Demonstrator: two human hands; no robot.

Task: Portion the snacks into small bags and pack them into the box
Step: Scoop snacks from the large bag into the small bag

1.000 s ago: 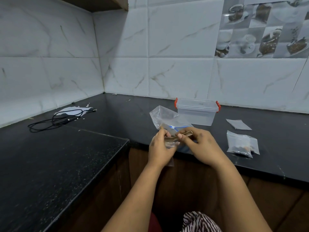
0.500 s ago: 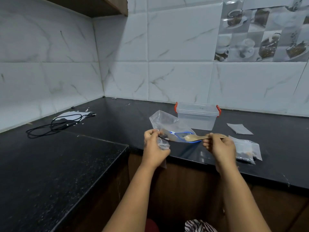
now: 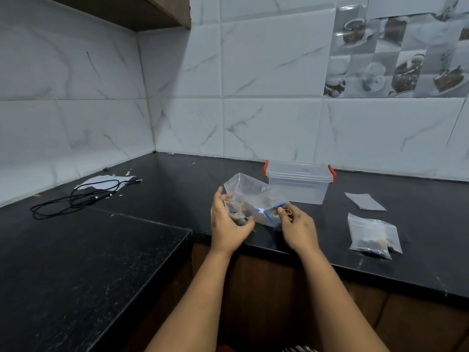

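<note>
A large clear bag (image 3: 256, 199) with a blue zip edge, holding snacks, is kept just above the front edge of the black tabletop (image 3: 165, 196), directly in front of a lidded clear box (image 3: 299, 182) with red clips. A small bag (image 3: 234, 212) is gripped in the curled left hand (image 3: 228, 224), while the blue edge is pinched by the right hand (image 3: 297, 224), apparently together with a spoon handle. To the right, filled small bags (image 3: 371, 235) and an empty one (image 3: 364, 201) are laid flat.
</note>
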